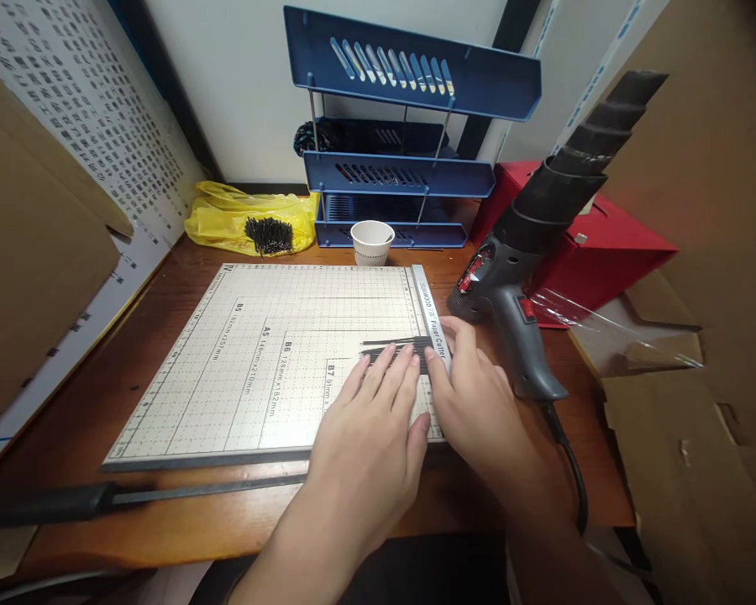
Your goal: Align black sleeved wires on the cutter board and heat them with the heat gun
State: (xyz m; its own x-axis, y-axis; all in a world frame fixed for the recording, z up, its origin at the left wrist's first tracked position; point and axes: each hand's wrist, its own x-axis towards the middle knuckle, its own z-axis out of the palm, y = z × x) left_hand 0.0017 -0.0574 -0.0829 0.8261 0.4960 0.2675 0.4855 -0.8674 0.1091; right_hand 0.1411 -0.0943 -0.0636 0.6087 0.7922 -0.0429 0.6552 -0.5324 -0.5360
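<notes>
A cream paper cutter [227,370] with a printed grid lies on the wooden table. Several thin black strips [394,342] lie side by side across its right part, reaching the metal edge rail [425,294]. My left hand [378,420] lies palm down over the strips, its fingers stretched out and pressing on them. Beside it, my right hand [472,386] rests at the rail, fingertips touching the rail and the right ends of the strips; it grips nothing that I can see. The cutter's black-handled arm [76,502] extends left along the front edge.
Behind the cutter stand a white paper cup [372,242], a blue tiered tray [403,175] and a yellow bag [220,220] with a black bundle [269,235]. At right are a heat gun [522,336], a red box [605,244] and cardboard [674,454].
</notes>
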